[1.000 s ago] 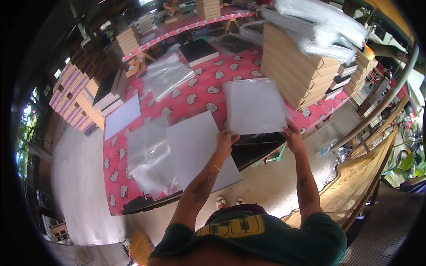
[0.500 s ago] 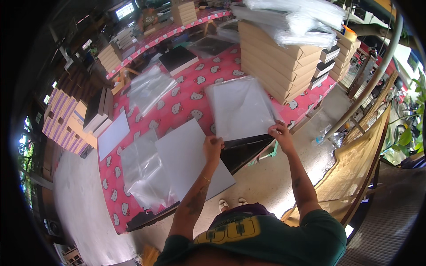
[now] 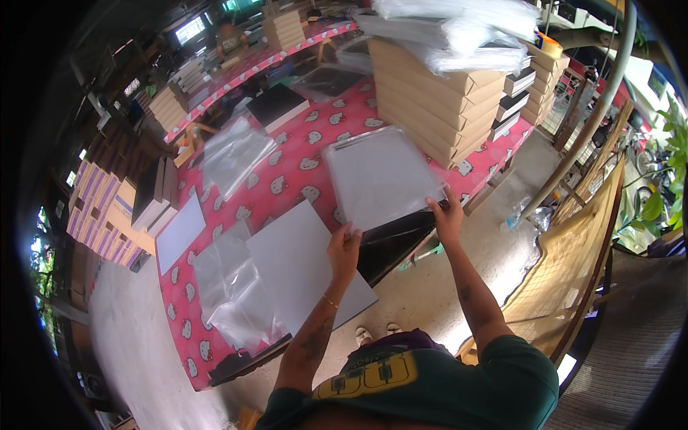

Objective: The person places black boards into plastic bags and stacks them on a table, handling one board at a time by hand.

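Since a second ago, both hands have kept their pinch on the clear-bagged grey sheet while it has sunk flatter over the pink patterned table. Left hand and right hand grip its near corners, likely squaring the bag, beside stacked tan boxes, a bare grey sheet and loose clear bags.

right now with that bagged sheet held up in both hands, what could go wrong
The bagged sheet is pinched only at its near edge by the left hand and right hand, so it might sag or slip. Its far side sits close to the tall stack of cardboard boxes, topped with loose plastic bags that a bump could dislodge.
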A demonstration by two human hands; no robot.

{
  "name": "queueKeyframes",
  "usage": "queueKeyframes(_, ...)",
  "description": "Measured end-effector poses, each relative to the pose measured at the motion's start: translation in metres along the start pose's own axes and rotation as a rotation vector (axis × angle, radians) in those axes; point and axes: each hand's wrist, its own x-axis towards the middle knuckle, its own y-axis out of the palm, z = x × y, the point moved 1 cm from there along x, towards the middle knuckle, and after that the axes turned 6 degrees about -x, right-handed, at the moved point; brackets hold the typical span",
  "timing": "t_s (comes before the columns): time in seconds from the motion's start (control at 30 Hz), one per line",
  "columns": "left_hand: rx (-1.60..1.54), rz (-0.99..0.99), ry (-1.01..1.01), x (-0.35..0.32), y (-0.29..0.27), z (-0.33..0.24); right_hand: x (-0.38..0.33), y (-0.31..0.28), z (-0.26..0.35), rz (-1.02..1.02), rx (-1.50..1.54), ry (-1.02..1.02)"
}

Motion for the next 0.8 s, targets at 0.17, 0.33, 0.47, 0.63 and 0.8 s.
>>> queueKeyframes(0.17,0.118,0.011,0.143,0.015,0.003,0.000,0.019,0.000,0.003,-0.068,-0.073,-0.068)
queueKeyframes(0.33,0.165,-0.001,0.135,0.027,0.010,0.011,0.016,-0.018,-0.037,-0.124,0.701,0.181)
queueKeyframes(0.47,0.385,0.071,0.111,0.020,-0.003,0.028,-0.011,-0.025,-0.044,0.172,-0.383,-0.174)
queueKeyframes(0.63,0.653,0.280,0.102,0.008,0.008,0.028,-0.017,-0.024,-0.079,0.167,-0.370,0.003)
queueKeyframes(0.8,0.698,0.365,0.094,0.004,0.011,0.020,-0.023,-0.030,-0.094,-0.055,0.024,0.270)
